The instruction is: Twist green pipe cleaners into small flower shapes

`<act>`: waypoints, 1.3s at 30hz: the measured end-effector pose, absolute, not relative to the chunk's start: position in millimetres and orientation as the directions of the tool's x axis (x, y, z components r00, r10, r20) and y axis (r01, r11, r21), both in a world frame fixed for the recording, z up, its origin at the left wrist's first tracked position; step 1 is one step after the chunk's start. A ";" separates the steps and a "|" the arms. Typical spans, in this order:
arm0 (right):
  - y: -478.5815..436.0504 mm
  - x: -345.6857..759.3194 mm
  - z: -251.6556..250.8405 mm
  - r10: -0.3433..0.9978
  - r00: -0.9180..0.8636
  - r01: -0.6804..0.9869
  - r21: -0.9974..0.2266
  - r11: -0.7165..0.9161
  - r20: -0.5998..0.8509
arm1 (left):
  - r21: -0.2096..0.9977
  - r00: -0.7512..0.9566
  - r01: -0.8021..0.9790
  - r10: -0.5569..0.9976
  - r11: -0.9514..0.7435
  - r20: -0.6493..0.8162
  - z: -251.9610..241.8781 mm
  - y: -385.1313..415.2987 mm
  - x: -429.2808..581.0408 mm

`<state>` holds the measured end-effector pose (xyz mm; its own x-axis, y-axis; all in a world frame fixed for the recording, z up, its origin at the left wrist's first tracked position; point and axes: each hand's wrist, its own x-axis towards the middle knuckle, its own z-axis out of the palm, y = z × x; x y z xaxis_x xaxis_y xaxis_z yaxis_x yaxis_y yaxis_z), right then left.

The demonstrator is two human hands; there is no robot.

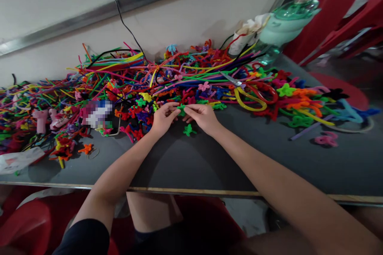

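Note:
Between my two hands is a small green pipe-cleaner flower, pinched from both sides. My left hand closes thumb and fingers on its left edge. From the right, my right hand grips it between thumb and forefinger; the other fingers curl underneath. Parts of the flower are hidden by the fingertips. Just below, a second green pipe-cleaner flower lies loose on the dark grey table. A heap of coloured pipe cleaners spreads right behind both hands.
Scissors with yellow and red handles rest on the heap at right. Behind them stand a white cup and a green plastic bottle. A pink twisted piece lies far right. At left are an orange flower and a plastic bag.

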<state>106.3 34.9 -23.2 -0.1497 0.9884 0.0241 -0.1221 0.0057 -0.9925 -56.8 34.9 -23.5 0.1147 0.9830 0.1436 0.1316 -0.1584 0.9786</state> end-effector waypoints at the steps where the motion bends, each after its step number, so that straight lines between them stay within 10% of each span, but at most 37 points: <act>1: 34.0 106.1 -23.3 0.988 -0.154 -0.111 -0.994 0.006 0.023 | 0.979 0.114 0.128 0.983 -0.161 0.147 -23.0 34.6 -56.4; 32: 34.0 110.9 -8.7 0.943 -0.324 -0.081 -0.990 -0.112 -0.080 | 0.889 0.192 0.288 0.931 -0.355 0.310 -21.0 31.8 -53.9; 39: 26.9 107.3 -8.7 0.969 -0.234 -0.071 -0.992 -0.103 -0.084 | 0.624 0.314 0.507 0.802 -0.595 0.509 -14.0 29.2 -62.8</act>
<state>107.3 26.9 -8.7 -0.2336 0.9687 -0.0842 -0.0709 -0.1033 -0.9921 -62.8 29.2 -14.0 0.3137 0.8015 0.5091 0.5071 -0.5947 0.6238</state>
